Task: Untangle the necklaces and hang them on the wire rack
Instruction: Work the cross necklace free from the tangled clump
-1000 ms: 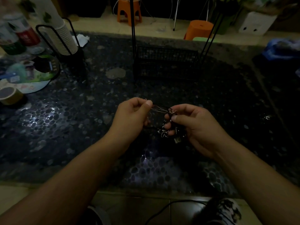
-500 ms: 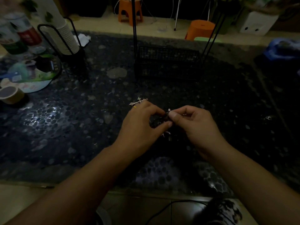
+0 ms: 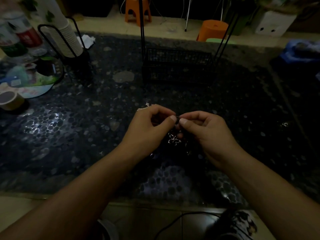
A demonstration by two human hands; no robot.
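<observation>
Pinching a tangle of thin silver necklaces (image 3: 174, 138) just above the dark pebbled table (image 3: 72, 129), left hand (image 3: 152, 125) and right hand (image 3: 206, 130) meet thumb-to-thumb; pulling hard in such dim light could tighten knots or snap chains; the black wire rack (image 3: 178, 66) stands bare behind.

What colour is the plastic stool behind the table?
Orange; the small orange plastic stool shows best at the top of the head view.

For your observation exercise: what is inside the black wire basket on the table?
Through the black wire basket's mesh only the dark pebbled table shows; no necklace is visible inside, though the dim light hides detail.
</observation>
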